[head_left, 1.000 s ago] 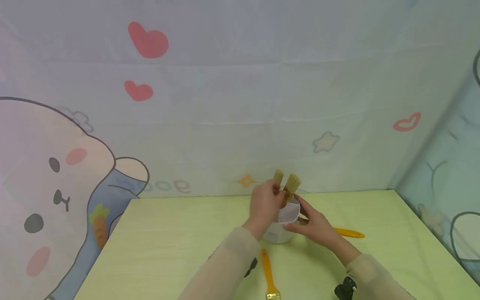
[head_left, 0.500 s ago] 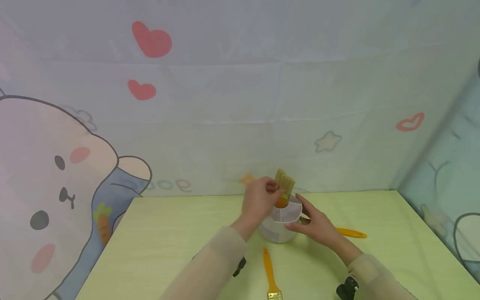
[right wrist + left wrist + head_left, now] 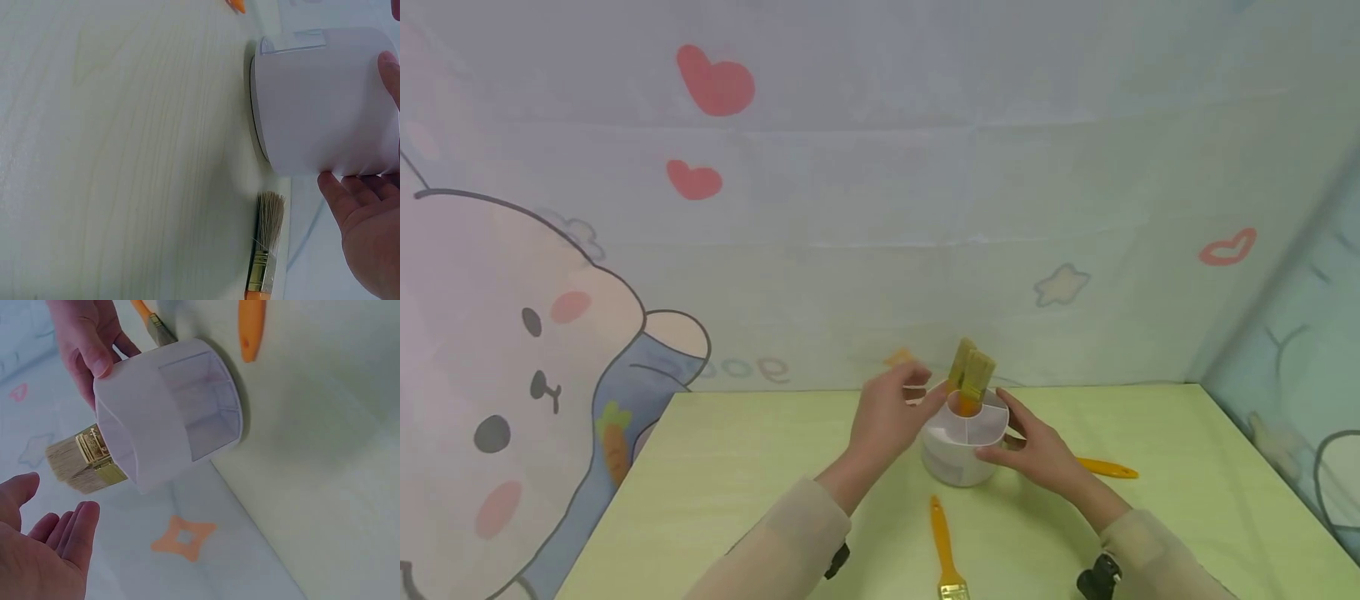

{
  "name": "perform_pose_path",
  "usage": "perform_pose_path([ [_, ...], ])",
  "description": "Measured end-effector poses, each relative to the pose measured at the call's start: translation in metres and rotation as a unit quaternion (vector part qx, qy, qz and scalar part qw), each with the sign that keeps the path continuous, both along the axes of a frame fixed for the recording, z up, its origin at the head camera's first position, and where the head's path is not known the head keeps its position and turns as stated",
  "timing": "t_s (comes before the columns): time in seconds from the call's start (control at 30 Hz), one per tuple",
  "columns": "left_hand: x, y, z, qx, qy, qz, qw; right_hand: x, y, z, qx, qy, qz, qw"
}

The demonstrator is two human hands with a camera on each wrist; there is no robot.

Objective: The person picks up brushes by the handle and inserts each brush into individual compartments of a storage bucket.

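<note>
Steadying the white holder (image 3: pixel 964 442) at frame centre, your right hand (image 3: pixel 1037 450) grips its side; your left hand (image 3: pixel 887 412) hovers open-fingered, holding nothing. Judging by this, the orange brush (image 3: pixel 946 550) at bottom centre needs grasping next.

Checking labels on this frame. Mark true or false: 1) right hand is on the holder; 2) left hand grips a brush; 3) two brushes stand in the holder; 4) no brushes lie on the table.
1) Right hand is on the holder: true.
2) Left hand grips a brush: false; it is open, holding nothing, beside the holder.
3) Two brushes stand in the holder: true, bristles up.
4) No brushes lie on the table: false; one brush lies in front of the holder, another lies behind the right hand.
</note>
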State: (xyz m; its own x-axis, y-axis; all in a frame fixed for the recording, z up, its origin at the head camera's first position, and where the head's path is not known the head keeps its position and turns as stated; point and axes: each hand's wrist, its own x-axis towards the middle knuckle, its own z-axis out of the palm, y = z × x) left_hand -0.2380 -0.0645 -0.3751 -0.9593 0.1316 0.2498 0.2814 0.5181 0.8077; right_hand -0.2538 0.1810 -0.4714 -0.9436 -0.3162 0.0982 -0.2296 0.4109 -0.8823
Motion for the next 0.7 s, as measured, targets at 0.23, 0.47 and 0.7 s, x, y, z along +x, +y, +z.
perform_pose_path([
  [0.23, 0.010, -0.013, -0.016, 0.019, -0.001, -0.008, 0.9998, 0.000, 0.001, 0.000, 0.011, -0.002, -0.003, 0.9999],
  [0.47, 0.018, -0.019, -0.031, 0.010, -0.018, 0.005, 0.9998, -0.001, 0.001, -0.001, 0.008, 0.000, -0.001, 1.0000],
  [0.7, 0.023, -0.017, -0.048, 0.020, -0.040, 0.010, 0.9989, 0.000, 0.000, -0.001, 0.007, 0.002, 0.002, 1.0000],
])
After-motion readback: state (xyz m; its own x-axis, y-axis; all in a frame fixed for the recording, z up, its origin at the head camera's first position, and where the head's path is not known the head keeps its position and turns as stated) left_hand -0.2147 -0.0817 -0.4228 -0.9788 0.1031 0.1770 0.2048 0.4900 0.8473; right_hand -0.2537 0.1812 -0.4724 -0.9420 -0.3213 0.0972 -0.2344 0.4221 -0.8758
